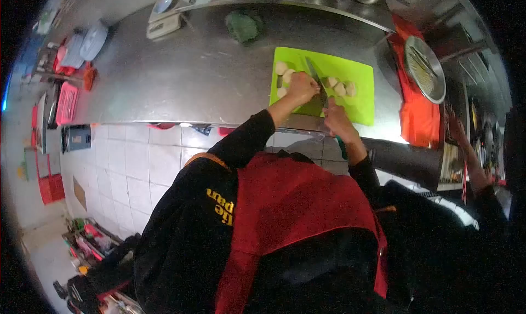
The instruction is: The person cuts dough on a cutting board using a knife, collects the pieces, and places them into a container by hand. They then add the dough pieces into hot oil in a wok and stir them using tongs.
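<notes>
My right hand [338, 120] is closed round the handle of a kitchen knife [313, 69], whose blade points away from me across a bright green cutting board [359, 108]. Close to the left side of the blade, my left hand [303, 87] presses down with curled fingers. Whatever lies under those fingers is hidden. Pale peeled chunks that look like potato [351, 88] lie right of the knife. More pale pieces [281, 68] sit at the board's left edge, partly behind my left hand.
The board rests on a steel counter [164, 84] near its front edge. A crumpled green cloth [244, 27] lies further back. At right, a metal bowl [425, 70] stands on an orange-red cloth [419, 119]. Another person's arm [472, 159] reaches in at far right. A pink basket [67, 103] is at left.
</notes>
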The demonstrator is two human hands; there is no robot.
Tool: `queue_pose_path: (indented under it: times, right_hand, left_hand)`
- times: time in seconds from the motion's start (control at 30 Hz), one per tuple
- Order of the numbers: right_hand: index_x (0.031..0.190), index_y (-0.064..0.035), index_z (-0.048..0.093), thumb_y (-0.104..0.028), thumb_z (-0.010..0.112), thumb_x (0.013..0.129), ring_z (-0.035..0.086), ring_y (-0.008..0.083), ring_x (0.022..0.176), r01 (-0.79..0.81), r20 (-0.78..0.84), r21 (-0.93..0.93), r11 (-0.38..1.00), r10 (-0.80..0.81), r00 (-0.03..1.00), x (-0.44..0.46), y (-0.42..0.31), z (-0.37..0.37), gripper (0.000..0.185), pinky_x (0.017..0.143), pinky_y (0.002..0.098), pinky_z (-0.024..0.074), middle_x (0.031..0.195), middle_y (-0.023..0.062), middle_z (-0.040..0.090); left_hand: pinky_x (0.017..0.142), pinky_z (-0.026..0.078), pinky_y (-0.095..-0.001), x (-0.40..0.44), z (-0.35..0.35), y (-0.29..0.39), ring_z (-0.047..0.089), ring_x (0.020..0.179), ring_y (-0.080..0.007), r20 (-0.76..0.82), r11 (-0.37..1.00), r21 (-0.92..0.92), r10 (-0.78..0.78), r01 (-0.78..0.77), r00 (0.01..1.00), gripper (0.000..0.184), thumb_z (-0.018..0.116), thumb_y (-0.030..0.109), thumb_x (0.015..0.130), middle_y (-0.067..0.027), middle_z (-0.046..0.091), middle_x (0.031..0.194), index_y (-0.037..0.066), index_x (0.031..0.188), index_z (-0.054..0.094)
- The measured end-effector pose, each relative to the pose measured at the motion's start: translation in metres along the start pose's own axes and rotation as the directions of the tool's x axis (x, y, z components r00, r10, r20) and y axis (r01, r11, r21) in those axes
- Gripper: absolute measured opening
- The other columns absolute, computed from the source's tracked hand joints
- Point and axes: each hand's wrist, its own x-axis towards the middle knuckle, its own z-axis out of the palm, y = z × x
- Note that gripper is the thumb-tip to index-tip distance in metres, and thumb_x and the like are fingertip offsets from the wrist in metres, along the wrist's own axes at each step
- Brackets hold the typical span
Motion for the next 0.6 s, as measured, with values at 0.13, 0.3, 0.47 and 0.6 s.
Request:
queue_pose_path:
  times: [0.13,0.3,0.47,0.6]
  right_hand:
    - [0.095,0.0034,0.033,-0.007,0.044,0.072,0.052,0.0452,0.061,-0.058,-0.01,0.285,0.957,0.063,0.998,-0.016,0.004,-0.004,0.028,0.052,0.0511,0.042,0.067,0.0279,0.052]
    - [0.102,0.0038,0.032,-0.007,0.042,0.072,0.053,0.044,0.07,0.252,-0.207,-0.083,0.964,-0.264,0.942,-0.017,0.023,0.041,0.033,0.062,0.0512,0.042,0.074,0.0286,0.053]
    - [0.104,0.0039,0.031,-0.01,0.043,0.074,0.051,0.0454,0.073,0.051,-0.13,-0.118,0.992,-0.066,0.989,-0.02,0.026,0.051,0.035,0.067,0.0505,0.0401,0.077,0.0311,0.051]
    - [0.109,0.006,0.031,-0.011,0.041,0.072,0.052,0.0449,0.077,-0.016,-0.14,-0.095,0.995,0.003,0.99,-0.019,0.04,0.031,0.042,0.069,0.0496,0.0418,0.087,0.0311,0.051]
  left_hand:
    - [0.071,0.044,-0.0359,-0.022,-0.029,0.016,0.056,0.069,-0.0278,-0.184,0.951,0.296,0.15,-0.091,0.971,0.025,0.064,0.026,0.064,-0.0134,0.059,0.072,0.008,0.081,0.064]
    - [0.071,0.043,-0.0382,-0.069,-0.058,0.025,0.053,0.079,-0.0307,-0.167,0.887,0.454,0.172,-0.08,0.971,0.03,0.066,0.02,0.061,-0.0148,0.055,0.083,0.008,0.089,0.061]
    - [0.07,0.043,-0.0387,-0.075,-0.041,0.001,0.052,0.08,-0.031,-0.196,0.913,0.408,0.108,-0.019,0.975,0.033,0.065,0.015,0.061,-0.0152,0.054,0.082,0.008,0.093,0.058]
    - [0.068,0.044,-0.0373,-0.077,-0.042,0.002,0.053,0.077,-0.0301,-0.202,0.944,0.325,0.126,-0.055,0.971,0.033,0.064,0.011,0.062,-0.0149,0.054,0.082,0.006,0.093,0.057]
